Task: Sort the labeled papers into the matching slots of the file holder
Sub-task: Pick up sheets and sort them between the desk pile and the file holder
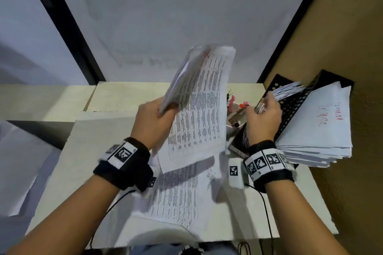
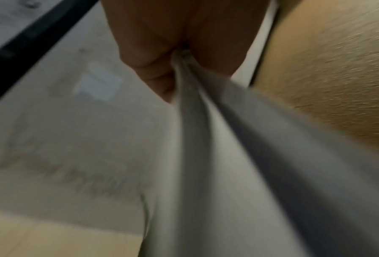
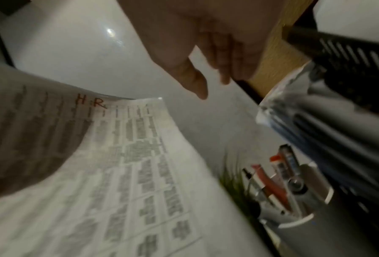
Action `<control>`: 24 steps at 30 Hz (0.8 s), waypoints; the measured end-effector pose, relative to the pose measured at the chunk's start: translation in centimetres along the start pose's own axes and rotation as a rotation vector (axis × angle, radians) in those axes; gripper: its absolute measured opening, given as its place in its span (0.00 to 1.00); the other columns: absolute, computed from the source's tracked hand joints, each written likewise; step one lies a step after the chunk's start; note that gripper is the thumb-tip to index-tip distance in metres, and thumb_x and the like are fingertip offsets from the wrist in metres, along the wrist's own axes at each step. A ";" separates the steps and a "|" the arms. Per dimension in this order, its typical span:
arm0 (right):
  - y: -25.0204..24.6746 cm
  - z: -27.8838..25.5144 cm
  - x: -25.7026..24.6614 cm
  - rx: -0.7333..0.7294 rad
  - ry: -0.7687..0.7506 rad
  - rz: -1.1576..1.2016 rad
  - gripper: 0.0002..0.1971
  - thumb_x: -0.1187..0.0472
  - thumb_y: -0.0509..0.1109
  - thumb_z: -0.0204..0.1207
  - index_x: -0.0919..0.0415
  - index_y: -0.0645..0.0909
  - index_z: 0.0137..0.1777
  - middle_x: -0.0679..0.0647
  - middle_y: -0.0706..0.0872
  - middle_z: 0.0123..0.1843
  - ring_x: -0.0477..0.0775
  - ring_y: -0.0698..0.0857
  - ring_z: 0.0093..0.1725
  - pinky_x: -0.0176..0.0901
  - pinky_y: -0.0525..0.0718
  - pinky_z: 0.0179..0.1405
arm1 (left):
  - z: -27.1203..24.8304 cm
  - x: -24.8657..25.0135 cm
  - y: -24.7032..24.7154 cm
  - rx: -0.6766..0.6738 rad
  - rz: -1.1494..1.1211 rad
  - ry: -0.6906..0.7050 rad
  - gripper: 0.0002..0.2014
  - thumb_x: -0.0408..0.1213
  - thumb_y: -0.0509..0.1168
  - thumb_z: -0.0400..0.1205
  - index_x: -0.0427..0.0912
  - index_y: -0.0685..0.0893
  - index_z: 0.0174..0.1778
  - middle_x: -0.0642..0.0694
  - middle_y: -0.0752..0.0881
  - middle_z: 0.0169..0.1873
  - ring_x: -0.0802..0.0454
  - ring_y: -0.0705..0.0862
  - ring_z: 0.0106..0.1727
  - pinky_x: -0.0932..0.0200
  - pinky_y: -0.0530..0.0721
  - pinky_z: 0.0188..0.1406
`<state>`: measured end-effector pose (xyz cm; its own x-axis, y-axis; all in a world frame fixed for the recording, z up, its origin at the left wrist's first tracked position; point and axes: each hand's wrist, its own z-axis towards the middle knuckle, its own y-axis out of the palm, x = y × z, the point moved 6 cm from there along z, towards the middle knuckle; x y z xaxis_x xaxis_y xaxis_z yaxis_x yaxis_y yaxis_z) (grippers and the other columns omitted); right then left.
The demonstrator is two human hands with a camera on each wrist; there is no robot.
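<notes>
My left hand holds a printed paper sheaf raised over the desk; the left wrist view shows thumb and fingers pinching its edge. The top sheet carries a red "H.R" label. The black perforated file holder stands at the right against the brown wall. My right hand reaches to the papers in its middle slot; its fingers are straight and hold nothing. The outer slot holds a thick stack with red handwriting.
More printed sheets lie on the white desk under my arms. A cup of pens and a small green plant stand between the raised sheaf and the holder. A whiteboard wall stands behind.
</notes>
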<state>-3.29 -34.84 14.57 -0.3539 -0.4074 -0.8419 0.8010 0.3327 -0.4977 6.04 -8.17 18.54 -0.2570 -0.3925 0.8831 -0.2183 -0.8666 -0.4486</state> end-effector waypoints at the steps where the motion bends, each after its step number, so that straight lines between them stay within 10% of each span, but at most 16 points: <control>1: -0.4 1.1 0.4 0.036 0.050 -0.125 0.37 0.54 0.75 0.70 0.67 0.66 0.76 0.65 0.75 0.69 0.63 0.73 0.67 0.49 0.71 0.66 | 1.0 1.7 0.3 -0.024 0.077 0.050 0.16 0.34 0.64 0.79 0.34 0.75 0.24 0.32 0.78 0.22 0.50 0.71 0.26 0.59 0.68 0.28; 5: 1.0 2.6 3.7 -0.144 0.430 -0.327 0.52 0.40 0.72 0.70 0.73 0.50 0.80 0.70 0.63 0.78 0.69 0.65 0.76 0.57 0.66 0.71 | 4.4 7.1 3.4 -0.167 0.331 0.182 0.18 0.36 0.62 0.76 0.46 0.65 0.21 0.50 0.71 0.20 0.55 0.69 0.23 0.60 0.65 0.23; 10: 1.8 3.6 5.9 -0.289 0.512 -0.195 0.10 0.62 0.65 0.77 0.70 0.73 0.40 0.63 0.79 0.41 0.61 0.79 0.42 0.48 0.77 0.43 | 7.2 10.8 9.9 -0.356 0.464 0.298 0.11 0.35 0.61 0.76 0.42 0.74 0.27 0.45 0.76 0.24 0.43 0.77 0.31 0.58 0.75 0.31; 12: 1.2 3.8 6.0 -0.287 0.473 -0.169 0.12 0.65 0.62 0.78 0.66 0.70 0.33 0.62 0.79 0.37 0.62 0.78 0.40 0.49 0.77 0.42 | 8.1 11.8 12.7 -0.402 0.503 0.316 0.08 0.35 0.61 0.75 0.37 0.80 0.33 0.43 0.79 0.27 0.42 0.79 0.33 0.58 0.76 0.32; 19: -0.8 4.3 5.9 -0.325 0.394 -0.141 0.21 0.69 0.59 0.76 0.71 0.74 0.70 0.67 0.80 0.65 0.68 0.80 0.63 0.50 0.78 0.59 | 9.8 14.0 21.7 -0.531 0.670 0.373 0.07 0.32 0.62 0.75 0.33 0.82 0.40 0.41 0.76 0.27 0.39 0.79 0.38 0.56 0.73 0.34; 24: -1.5 5.2 6.0 -0.293 0.340 -0.095 0.09 0.70 0.61 0.71 0.69 0.79 0.50 0.68 0.83 0.50 0.64 0.82 0.50 0.44 0.74 0.46 | 10.4 13.8 26.4 -0.608 0.642 0.304 0.12 0.34 0.63 0.77 0.31 0.82 0.51 0.33 0.86 0.50 0.35 0.85 0.52 0.55 0.76 0.40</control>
<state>-4.11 -42.23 11.31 -0.5965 -0.1614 -0.7862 0.6047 0.5538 -0.5725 6.48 -39.63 20.32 -0.7157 -0.5684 0.4058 -0.3818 -0.1681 -0.9088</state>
